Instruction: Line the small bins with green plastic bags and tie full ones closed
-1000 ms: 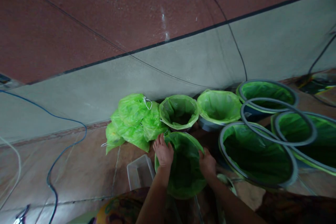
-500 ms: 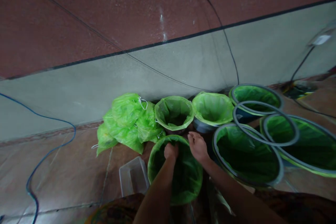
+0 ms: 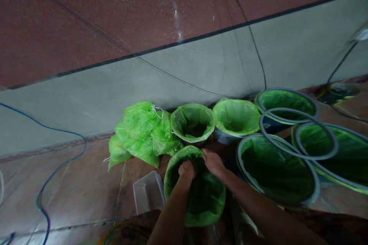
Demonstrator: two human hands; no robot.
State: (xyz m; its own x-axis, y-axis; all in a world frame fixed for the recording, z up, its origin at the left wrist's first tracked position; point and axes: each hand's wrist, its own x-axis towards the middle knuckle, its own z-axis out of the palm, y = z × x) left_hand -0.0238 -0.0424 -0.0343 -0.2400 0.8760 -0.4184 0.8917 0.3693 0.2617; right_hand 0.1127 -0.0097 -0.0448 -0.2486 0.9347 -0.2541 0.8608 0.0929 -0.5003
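Note:
A bin lined with a green plastic bag (image 3: 205, 214) stands right in front of me, the bag folded over its rim. My left hand (image 3: 187, 169) reaches into the bin near its far inner wall. Its fingers are curled, and what they hold, if anything, is hidden. At the far right of the same rim, my right hand (image 3: 213, 161) has its fingers closed over the edge of the bag. Just behind stand two more lined bins, a left one (image 3: 192, 138) and a right one (image 3: 227, 138).
Tied green bags (image 3: 138, 130) are heaped by the wall. A clear plastic tub (image 3: 148, 195) sits left of the bin. Larger lined bins with grey rims (image 3: 314, 191) stand right, a loose grey ring (image 3: 335, 147) across them. A blue cable (image 3: 54, 172) trails over the floor.
My right hand has come down onto the bin's rim and closed on the bag edge; before, it hovered beside it. My left hand stays inside the bin. The view has shifted slightly.

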